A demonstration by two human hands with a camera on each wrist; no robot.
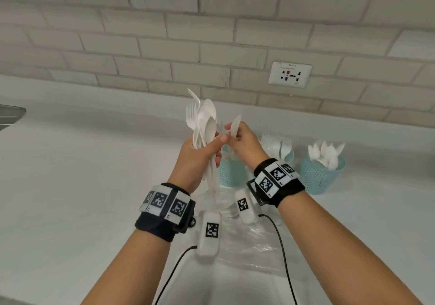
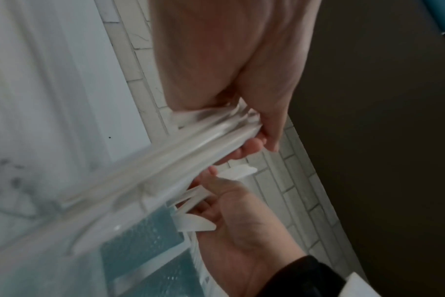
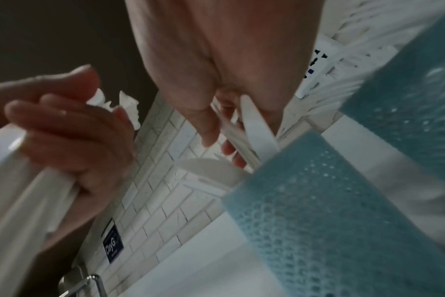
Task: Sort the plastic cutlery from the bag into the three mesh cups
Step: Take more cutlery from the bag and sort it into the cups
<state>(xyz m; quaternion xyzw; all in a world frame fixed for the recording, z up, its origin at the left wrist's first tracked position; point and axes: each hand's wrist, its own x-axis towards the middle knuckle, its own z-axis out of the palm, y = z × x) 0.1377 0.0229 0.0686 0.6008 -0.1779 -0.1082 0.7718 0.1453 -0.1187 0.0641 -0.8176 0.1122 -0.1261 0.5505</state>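
My left hand (image 1: 207,150) grips a bundle of white plastic forks and spoons (image 1: 202,122), heads up, above the counter; the left wrist view shows the handles (image 2: 181,148) running through its curled fingers. Just to its right, my right hand (image 1: 237,137) pinches a single white knife (image 1: 236,123), whose flat blade (image 3: 257,126) shows between the fingers. Three teal mesh cups stand behind: the left cup (image 1: 231,174) partly hidden by my hands, the middle cup (image 1: 288,155) with forks, the right cup (image 1: 321,175) with white pieces. The clear plastic bag (image 1: 249,231) lies crumpled below my wrists.
The white counter (image 1: 82,175) meets a brick-tiled wall with a power socket (image 1: 290,74). A metal sink edge (image 1: 11,116) shows at the far left. Cables (image 1: 282,253) run from my wristbands over the bag.
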